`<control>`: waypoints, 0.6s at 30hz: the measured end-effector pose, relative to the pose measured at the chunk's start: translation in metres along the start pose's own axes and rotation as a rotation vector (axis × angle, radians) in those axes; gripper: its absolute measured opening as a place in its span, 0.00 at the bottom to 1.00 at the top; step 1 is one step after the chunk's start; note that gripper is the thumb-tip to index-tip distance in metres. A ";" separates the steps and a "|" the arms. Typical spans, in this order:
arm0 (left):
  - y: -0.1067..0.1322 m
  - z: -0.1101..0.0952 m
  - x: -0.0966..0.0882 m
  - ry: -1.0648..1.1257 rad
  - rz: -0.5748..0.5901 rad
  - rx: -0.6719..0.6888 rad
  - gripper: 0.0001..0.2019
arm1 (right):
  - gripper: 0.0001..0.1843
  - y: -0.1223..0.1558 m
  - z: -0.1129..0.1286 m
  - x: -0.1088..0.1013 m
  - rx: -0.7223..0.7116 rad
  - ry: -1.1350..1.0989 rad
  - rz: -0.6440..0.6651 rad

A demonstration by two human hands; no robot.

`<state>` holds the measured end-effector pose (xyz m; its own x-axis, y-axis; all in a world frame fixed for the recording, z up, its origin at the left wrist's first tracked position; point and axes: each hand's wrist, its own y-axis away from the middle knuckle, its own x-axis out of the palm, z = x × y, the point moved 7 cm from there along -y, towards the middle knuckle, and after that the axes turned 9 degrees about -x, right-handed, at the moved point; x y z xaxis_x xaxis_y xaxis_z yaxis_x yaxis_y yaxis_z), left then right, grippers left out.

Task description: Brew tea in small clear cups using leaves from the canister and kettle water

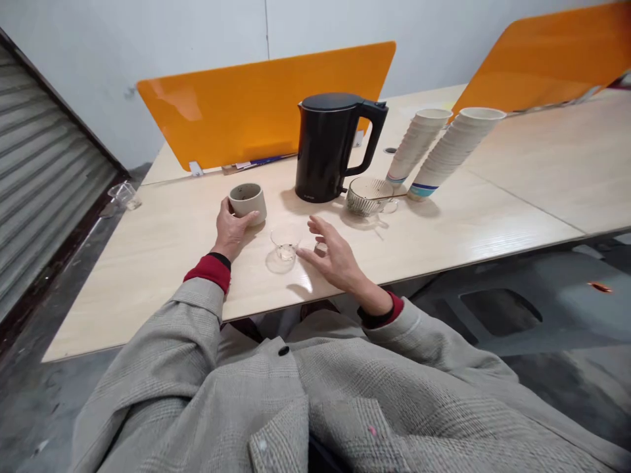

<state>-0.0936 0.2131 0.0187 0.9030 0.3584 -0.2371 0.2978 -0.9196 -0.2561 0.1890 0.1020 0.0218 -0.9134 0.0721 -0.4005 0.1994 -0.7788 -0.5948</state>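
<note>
My left hand (233, 227) is wrapped round a small grey cup (250, 205) on the table, thumb across its front. Some dark specks show inside the cup. Just right of it stands a small clear glass cup (286, 244) with a few dark bits at its bottom. My right hand (331, 255) is beside this glass, fingers apart and curved toward it, holding nothing. Whether a fingertip touches the glass I cannot tell. Farther right is a ribbed glass cup (363, 200) with a handle and a thin stick or spoon resting in it.
A black electric kettle (323, 151) stands behind the cups. Two leaning stacks of paper cups (417, 148) are at the right. Orange divider panels (236, 108) rise behind. The wooden table (162, 276) ends close to my body. Clear plastic cups (125, 195) lie beyond its left edge.
</note>
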 end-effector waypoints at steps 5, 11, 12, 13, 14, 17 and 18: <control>-0.001 0.004 0.014 0.001 0.078 -0.022 0.38 | 0.52 -0.013 -0.007 0.027 -0.003 0.055 0.080; -0.002 0.010 0.013 0.074 0.099 -0.026 0.41 | 0.58 -0.020 -0.019 0.046 0.093 -0.013 0.095; -0.003 0.010 0.013 0.080 0.104 -0.024 0.41 | 0.59 -0.021 -0.019 0.048 0.094 -0.027 0.104; -0.003 0.010 0.012 0.081 0.109 -0.022 0.41 | 0.60 -0.021 -0.018 0.051 0.095 -0.041 0.114; -0.003 0.011 0.012 0.077 0.113 -0.019 0.41 | 0.60 -0.021 -0.017 0.053 0.095 -0.055 0.122; -0.005 0.012 0.009 0.052 0.089 -0.013 0.41 | 0.57 -0.021 -0.015 0.056 0.097 -0.077 0.112; -0.005 0.013 0.008 0.037 0.072 -0.013 0.41 | 0.55 -0.021 -0.015 0.057 0.099 -0.079 0.101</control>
<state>-0.0923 0.2226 0.0056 0.9330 0.2855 -0.2192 0.2356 -0.9448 -0.2279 0.1385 0.1314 0.0012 -0.9163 -0.0557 -0.3967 0.2592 -0.8375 -0.4811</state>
